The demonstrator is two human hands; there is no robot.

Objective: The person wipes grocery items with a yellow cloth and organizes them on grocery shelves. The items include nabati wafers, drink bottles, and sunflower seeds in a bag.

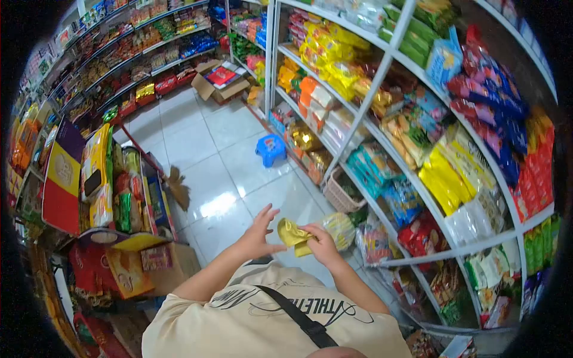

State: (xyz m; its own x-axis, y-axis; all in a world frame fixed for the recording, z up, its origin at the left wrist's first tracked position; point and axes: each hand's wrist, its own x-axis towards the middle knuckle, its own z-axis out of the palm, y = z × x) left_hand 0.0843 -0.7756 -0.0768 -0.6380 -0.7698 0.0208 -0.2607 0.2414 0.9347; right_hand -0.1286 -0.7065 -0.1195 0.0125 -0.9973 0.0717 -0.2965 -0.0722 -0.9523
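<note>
A yellow cloth [293,234], folded and crumpled, is held in my right hand [323,243] in front of my chest. The fingers of that hand are closed round its right side. Just left of the cloth, my left hand [260,234] is raised with its fingers spread and nothing in it. A small gap parts its fingers from the cloth. Beyond both hands lies the white tiled floor [230,173].
A blue stool [271,150] stands on the floor ahead. Farther back is an open cardboard box [221,83]. Shelves of packaged goods curve along the right, with a pink basket [343,191] beside them. A display rack with a red-yellow panel [62,176] stands left.
</note>
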